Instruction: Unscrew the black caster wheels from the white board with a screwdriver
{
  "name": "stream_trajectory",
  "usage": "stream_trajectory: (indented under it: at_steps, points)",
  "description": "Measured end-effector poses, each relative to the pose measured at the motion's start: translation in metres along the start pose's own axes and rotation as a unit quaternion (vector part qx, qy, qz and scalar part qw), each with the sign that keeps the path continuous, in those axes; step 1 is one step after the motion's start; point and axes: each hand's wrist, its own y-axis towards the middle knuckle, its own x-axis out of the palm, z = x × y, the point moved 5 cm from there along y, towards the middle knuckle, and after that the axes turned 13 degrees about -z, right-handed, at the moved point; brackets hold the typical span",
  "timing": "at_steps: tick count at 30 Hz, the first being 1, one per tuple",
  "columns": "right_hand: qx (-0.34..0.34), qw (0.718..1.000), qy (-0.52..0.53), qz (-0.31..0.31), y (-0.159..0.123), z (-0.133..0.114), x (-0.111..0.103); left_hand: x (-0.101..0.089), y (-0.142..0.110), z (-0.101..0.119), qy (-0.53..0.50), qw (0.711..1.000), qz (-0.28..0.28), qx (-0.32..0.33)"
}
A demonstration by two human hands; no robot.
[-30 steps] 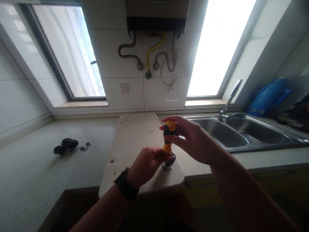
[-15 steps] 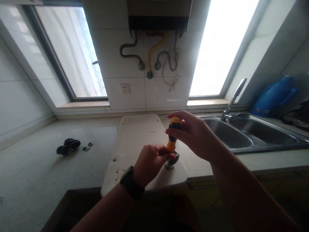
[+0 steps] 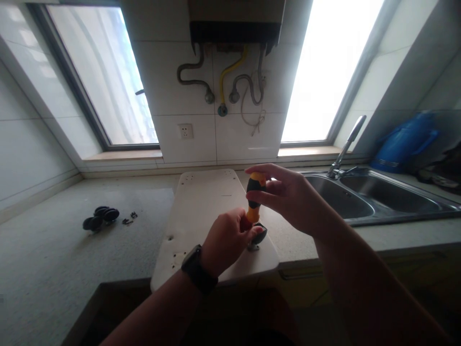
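Observation:
My right hand (image 3: 284, 194) is wrapped round the yellow and black handle of a screwdriver (image 3: 254, 190), which stands nearly upright. Closed at the tool's lower end is my left hand (image 3: 228, 235), with its thumb close against a black caster wheel (image 3: 260, 235); its fingertips hide the shaft and tip. The caster's metal plate (image 3: 253, 247) rests at the near right corner of a white panel (image 3: 205, 206) that lies on the counter. Holes show at the panel's other corners.
Several loose black casters (image 3: 101, 217) lie on the counter (image 3: 137, 250) at left, beside small dark screws (image 3: 129, 218). A double steel sink (image 3: 382, 218) with a faucet (image 3: 342, 154) is at right, near a blue jug (image 3: 405, 142). Pipes hang on the wall behind.
The screwdriver handle has shifted slightly left and leans a little differently. My left hand's fingers have moved, its thumb now over the caster wheel. The view has shifted slightly.

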Motion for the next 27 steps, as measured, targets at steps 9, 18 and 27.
stream_trajectory:
  at_steps: [9,18,27]
  points:
    - [-0.06,0.995,0.067,-0.043,-0.0015,0.0024,-0.005,-0.0009,-0.0006,0.0041,-0.119,0.984,-0.094,0.096]
    - [-0.062,0.997,-0.022,0.036,-0.0088,0.0005,-0.0036,-0.0011,0.0009,0.0019,-0.175,0.979,-0.069,0.082]
    - [-0.051,0.979,0.181,0.076,-0.0058,0.0042,0.0025,-0.0015,0.0013,-0.0009,-0.207,0.976,-0.02,0.069]
